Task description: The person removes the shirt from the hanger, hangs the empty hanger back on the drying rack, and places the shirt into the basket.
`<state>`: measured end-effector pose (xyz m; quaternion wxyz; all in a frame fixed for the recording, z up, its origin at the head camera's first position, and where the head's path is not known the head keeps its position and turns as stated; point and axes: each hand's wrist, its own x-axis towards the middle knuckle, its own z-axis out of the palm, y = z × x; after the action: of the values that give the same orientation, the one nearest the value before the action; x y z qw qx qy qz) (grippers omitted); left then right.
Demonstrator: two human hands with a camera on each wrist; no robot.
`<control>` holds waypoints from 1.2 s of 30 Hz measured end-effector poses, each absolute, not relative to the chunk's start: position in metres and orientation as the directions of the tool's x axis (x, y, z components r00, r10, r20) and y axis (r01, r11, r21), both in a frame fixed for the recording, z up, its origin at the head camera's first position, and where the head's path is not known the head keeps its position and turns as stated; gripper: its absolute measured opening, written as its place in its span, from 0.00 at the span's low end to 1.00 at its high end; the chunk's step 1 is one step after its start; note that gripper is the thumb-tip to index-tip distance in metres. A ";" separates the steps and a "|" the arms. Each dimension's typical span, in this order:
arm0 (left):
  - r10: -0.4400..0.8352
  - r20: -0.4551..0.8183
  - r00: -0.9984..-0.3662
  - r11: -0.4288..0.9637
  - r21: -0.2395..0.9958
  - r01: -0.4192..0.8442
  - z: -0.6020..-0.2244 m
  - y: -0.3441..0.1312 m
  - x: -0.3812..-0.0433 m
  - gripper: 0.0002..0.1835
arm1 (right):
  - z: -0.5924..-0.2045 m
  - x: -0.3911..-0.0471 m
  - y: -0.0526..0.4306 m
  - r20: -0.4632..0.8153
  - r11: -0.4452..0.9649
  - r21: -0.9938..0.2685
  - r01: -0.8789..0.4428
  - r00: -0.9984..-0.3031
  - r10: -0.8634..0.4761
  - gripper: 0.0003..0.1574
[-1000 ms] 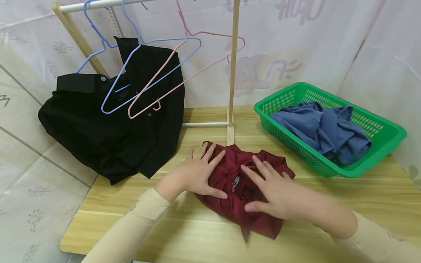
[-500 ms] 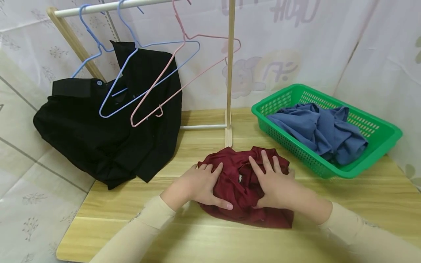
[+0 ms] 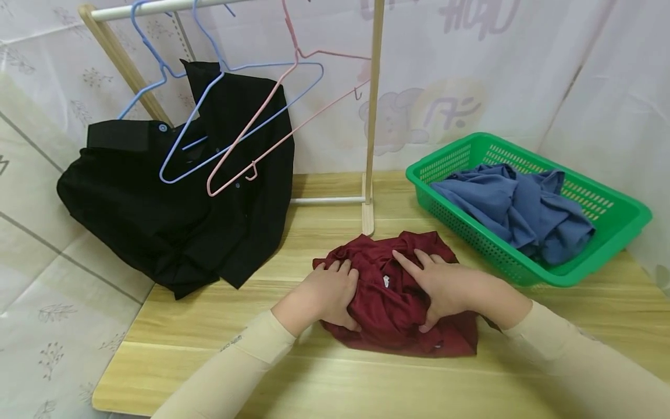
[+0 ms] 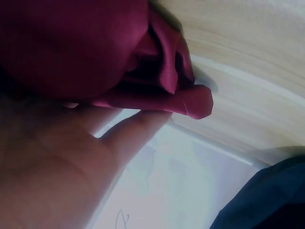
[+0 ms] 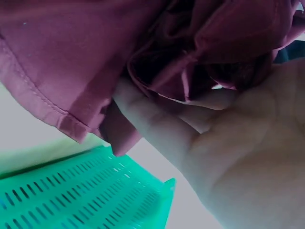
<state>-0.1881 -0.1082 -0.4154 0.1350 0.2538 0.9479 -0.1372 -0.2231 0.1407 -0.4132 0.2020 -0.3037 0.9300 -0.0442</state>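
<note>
A crumpled dark red garment (image 3: 384, 317) lies bunched on the wooden table, a small white label (image 3: 386, 281) showing among its folds. My left hand (image 3: 328, 294) lies along its left side, thumb toward me and fingers resting on the cloth. On the opposite side, my right hand (image 3: 447, 288) has its fingers and thumb spread against the fabric. The left wrist view shows fairly straight fingers (image 4: 143, 129) beneath the garment's edge. From the right wrist, a finger (image 5: 157, 119) reaches into the folds, its tip hidden, beside a stitched hem.
A green basket (image 3: 602, 265) holding a blue garment (image 3: 518, 203) stands at the right. At the back left is a rack (image 3: 374, 116) with blue hangers (image 3: 209, 87) and a pink hanger (image 3: 262, 105). A black shirt (image 3: 157, 198) hangs there, reaching down over the table (image 3: 293, 384).
Both hands have come in around the red garment from its sides and bunched it. Its lower edge has shifted right, and the pointed flap hanging toward me no longer shows.
</note>
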 end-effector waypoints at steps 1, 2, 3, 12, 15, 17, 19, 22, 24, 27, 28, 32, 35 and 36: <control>0.448 -0.323 -0.834 0.832 -0.191 0.521 -0.415 -0.108 -0.188 0.61 | -0.413 -0.222 0.140 -0.348 0.808 -0.192 -0.557 -0.731 -0.586 0.94; 0.453 -0.318 -0.833 0.830 -0.191 0.524 -0.415 -0.109 -0.188 0.59 | -0.412 -0.221 0.140 -0.348 0.804 -0.177 -0.568 -0.728 -0.591 0.94; 0.458 -0.313 -0.832 0.828 -0.192 0.527 -0.415 -0.109 -0.187 0.57 | -0.411 -0.219 0.140 -0.350 0.801 -0.161 -0.577 -0.725 -0.593 0.94; 0.525 -0.264 -0.809 0.796 -0.184 0.577 -0.410 -0.113 -0.175 0.31 | -0.406 -0.206 0.143 -0.325 0.728 -0.061 -0.682 -0.676 -0.661 0.84; 0.546 -0.249 -0.800 0.780 -0.198 0.594 -0.407 -0.111 -0.170 0.27 | -0.406 -0.203 0.142 -0.310 0.703 -0.048 -0.709 -0.659 -0.685 0.75; 0.560 -0.237 -0.794 0.772 -0.199 0.604 -0.407 -0.109 -0.169 0.25 | -0.407 -0.202 0.141 -0.307 0.694 -0.054 -0.718 -0.649 -0.696 0.68; 0.572 -0.230 -0.787 0.765 -0.197 0.613 -0.407 -0.107 -0.168 0.29 | -0.408 -0.202 0.140 -0.306 0.689 -0.080 -0.720 -0.640 -0.704 0.59; 0.586 -0.224 -0.778 0.762 -0.172 0.624 -0.408 -0.104 -0.169 0.37 | -0.411 -0.203 0.141 -0.279 0.674 -0.112 -0.731 -0.627 -0.727 0.47; 0.602 -0.225 -0.767 0.759 -0.138 0.636 -0.411 -0.103 -0.173 0.40 | -0.413 -0.204 0.142 -0.228 0.653 -0.117 -0.749 -0.619 -0.751 0.41; 0.626 -0.222 -0.747 0.754 -0.070 0.653 -0.414 -0.104 -0.179 0.33 | -0.415 -0.207 0.143 -0.141 0.636 -0.132 -0.760 -0.621 -0.771 0.33; 0.632 -0.220 -0.743 0.754 -0.049 0.655 -0.415 -0.105 -0.182 0.31 | -0.414 -0.208 0.144 -0.129 0.640 -0.146 -0.755 -0.627 -0.769 0.32; 0.614 -0.187 -0.767 0.781 0.004 0.625 -0.419 -0.108 -0.188 0.23 | -0.411 -0.215 0.145 -0.165 0.686 -0.220 -0.694 -0.666 -0.727 0.33; 0.571 -0.187 -0.799 0.816 0.029 0.577 -0.420 -0.107 -0.191 0.25 | -0.408 -0.221 0.143 -0.240 0.727 -0.249 -0.639 -0.687 -0.686 0.37; 0.553 -0.198 -0.809 0.829 0.040 0.557 -0.420 -0.107 -0.191 0.27 | -0.408 -0.222 0.142 -0.261 0.739 -0.257 -0.623 -0.691 -0.674 0.39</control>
<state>-0.1913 -0.1067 -0.4201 0.1012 0.2920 0.9510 -0.0098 -0.2223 0.1425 -0.4078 0.1709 -0.3539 0.9165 -0.0740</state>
